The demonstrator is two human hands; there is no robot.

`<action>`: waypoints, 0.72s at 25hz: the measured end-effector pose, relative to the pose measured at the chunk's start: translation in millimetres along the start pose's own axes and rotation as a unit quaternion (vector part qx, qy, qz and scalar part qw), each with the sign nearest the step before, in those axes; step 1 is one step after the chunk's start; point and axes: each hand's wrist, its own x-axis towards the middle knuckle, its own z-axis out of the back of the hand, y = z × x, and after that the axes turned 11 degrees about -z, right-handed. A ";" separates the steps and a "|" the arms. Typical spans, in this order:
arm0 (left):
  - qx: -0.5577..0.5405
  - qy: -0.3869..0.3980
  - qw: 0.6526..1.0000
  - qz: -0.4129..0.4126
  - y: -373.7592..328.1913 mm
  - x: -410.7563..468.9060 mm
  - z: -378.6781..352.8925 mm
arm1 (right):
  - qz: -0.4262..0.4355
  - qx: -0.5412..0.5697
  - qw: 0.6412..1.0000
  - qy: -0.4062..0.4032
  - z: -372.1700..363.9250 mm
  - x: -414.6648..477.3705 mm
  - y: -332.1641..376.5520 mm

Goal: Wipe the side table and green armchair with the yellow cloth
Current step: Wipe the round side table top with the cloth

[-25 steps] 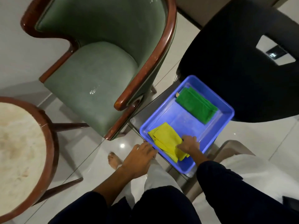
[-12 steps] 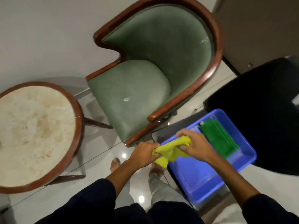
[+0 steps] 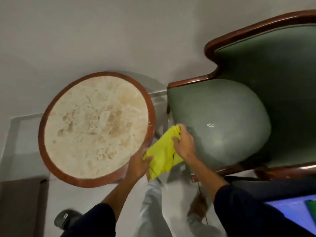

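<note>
A yellow cloth [image 3: 162,152] hangs crumpled between both hands, in the gap between table and chair. My left hand [image 3: 139,164] grips its lower left corner, just over the near right rim of the round side table [image 3: 95,127], which has a pale stone top and a brown wooden rim. My right hand [image 3: 183,144] pinches the cloth's upper edge, in front of the green armchair [image 3: 222,124] seat. The armchair has a dark wooden frame and fills the right side.
A blue tray [image 3: 290,214] with a green cloth [image 3: 312,205] shows at the bottom right corner. A dark shoe [image 3: 64,218] lies on the pale tiled floor at the bottom left. The wall runs behind table and chair.
The cloth was lifted out of the blue tray with both hands and carried left. The view swung left, so the side table now sits in the middle.
</note>
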 end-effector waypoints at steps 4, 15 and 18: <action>0.103 -0.081 0.991 -0.006 56.6 81.2 44.6 | 0.037 -0.161 0.972 -0.170 -97.4 54.2 57.2; 0.427 -0.103 0.893 -0.097 178.6 156.3 94.8 | 0.097 -0.277 0.948 -0.125 -198.8 202.9 128.3; 0.441 -0.119 0.883 -0.112 176.8 154.0 94.7 | 0.153 -0.300 0.934 -0.117 -200.6 236.8 154.2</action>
